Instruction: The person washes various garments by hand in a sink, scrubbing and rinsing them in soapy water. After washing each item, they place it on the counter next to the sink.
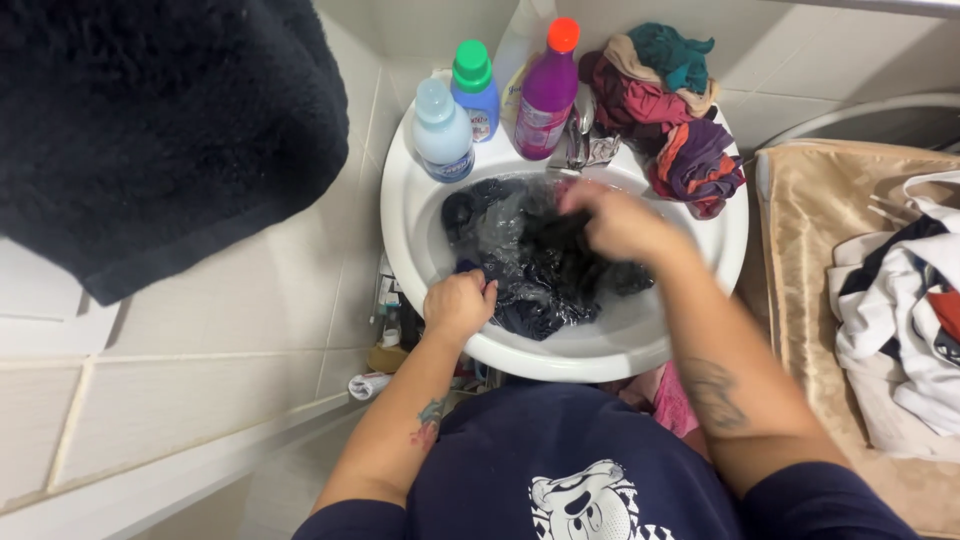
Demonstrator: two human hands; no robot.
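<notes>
Both hands, the left hand (459,305) at seven o'clock and the right hand (615,222) at one, are clenched on a dark wet garment (540,265) in the white sink (410,215).

You work over a white basin (410,215) holding a dark navy, almost black garment (540,270) in the water. Behind it stand a pale blue bottle (443,130), a blue bottle with a green cap (474,88) and a purple bottle with an orange cap (547,90). The clothes heap (665,105) on the rim mixes maroon, teal, beige, purple and orange. A black fluffy towel (160,120) hangs over cream tiles. Your shirt (560,460) is navy with a white cartoon print. To your right, white and navy laundry (900,310) lies on tan fabric (800,230).
</notes>
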